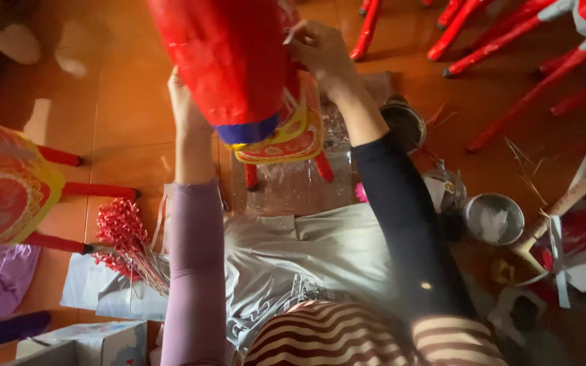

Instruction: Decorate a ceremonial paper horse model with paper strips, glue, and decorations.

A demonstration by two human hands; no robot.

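The right hand (pixel 317 49) was raised against the upper right edge of the red paper figure (pixel 228 61), fingers pinched narrow on a pale strip at that edge. The left hand (pixel 183 105) lay flat behind the figure's left side, mostly hidden by it, so its grip could not be told — only the wrist and a lilac sleeve showed below. The figure itself filled the space between the two hands, tilted toward the camera, with a blue band at its lower end and a yellow-and-red patterned panel (pixel 289 135) just under that. Below the figure, a grey cloth (pixel 306 251) covered the person's lap. Left of the figure, a bunch of red paper sprigs (pixel 125 237) lay on the orange floor (pixel 123 95), and farther left a second patterned piece (pixel 5 186) on red legs. Right of the figure stood a metal bowl (pixel 493 218) — beyond it, red painted sticks (pixel 510 41) and paper scraps
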